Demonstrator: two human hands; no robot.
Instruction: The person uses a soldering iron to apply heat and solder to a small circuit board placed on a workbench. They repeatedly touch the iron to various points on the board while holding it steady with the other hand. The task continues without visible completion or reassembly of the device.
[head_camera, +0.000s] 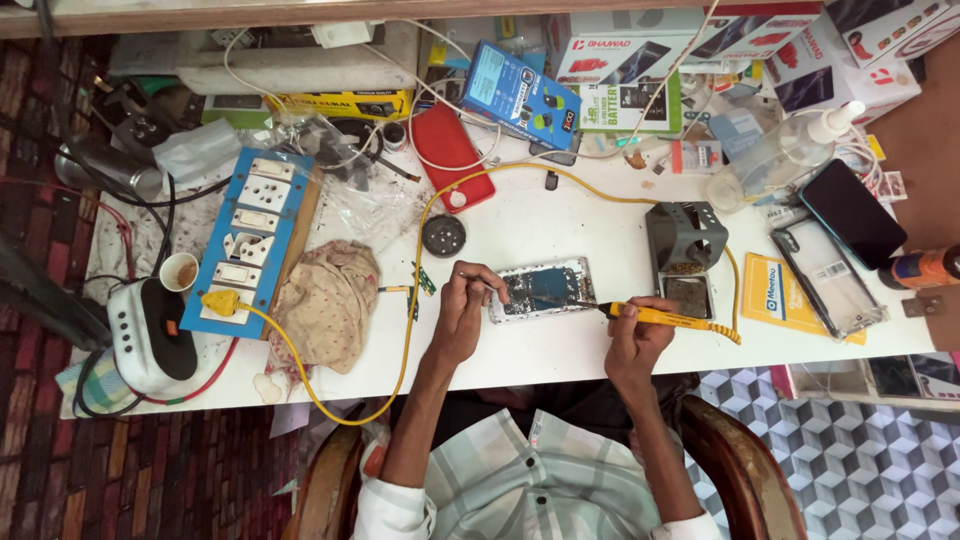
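An opened phone (541, 289) lies flat on the white table (560, 230), its circuit board showing. My left hand (464, 305) rests at the phone's left edge and pinches a thin wire-like strand that reaches over the board. My right hand (633, 335) grips a yellow soldering iron (655, 316), whose dark tip points left onto the phone's board. The iron's yellow cable (425, 225) loops across the table to a plug in the blue socket board (250, 240).
A grey iron stand (685, 250) sits right of the phone. A crumpled cloth (325, 300), a round black tin (443, 236), a red phone case (450, 155), a clear bottle (775, 155), a dark phone (852, 213), a clear case (828, 278) and boxes crowd the table.
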